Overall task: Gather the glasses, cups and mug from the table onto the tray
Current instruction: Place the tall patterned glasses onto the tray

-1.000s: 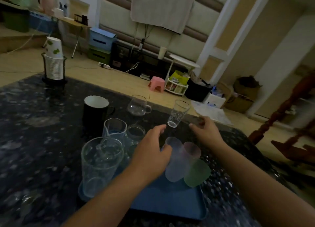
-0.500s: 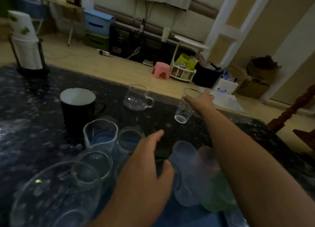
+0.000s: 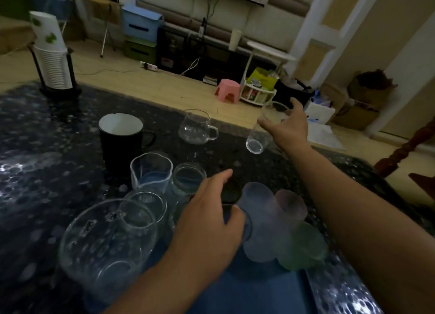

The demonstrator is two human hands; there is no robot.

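A blue tray (image 3: 259, 292) lies near me on the dark speckled table. On it stand several clear glasses, among them a large one (image 3: 106, 243) and a wavy-rimmed one (image 3: 151, 172), plus frosted blue (image 3: 261, 221), pink (image 3: 292, 205) and green (image 3: 303, 247) cups. My left hand (image 3: 209, 221) hovers over the tray with relaxed fingers, its thumb against the frosted blue cup. My right hand (image 3: 287, 125) grips a small clear glass (image 3: 259, 137), tilted, near the table's far edge. A black mug (image 3: 120, 141) and a clear handled cup (image 3: 196, 127) stand on the table beyond the tray.
A stack of paper cups in a black holder (image 3: 53, 54) stands at the table's far left corner. Beyond the far edge is wooden floor with a pink stool (image 3: 227, 90). A wooden chair (image 3: 404, 153) is at the right.
My right hand reached out from beside the tray to the small clear glass, took hold of it and tipped it. My left hand stayed over the tray. My view moved closer.
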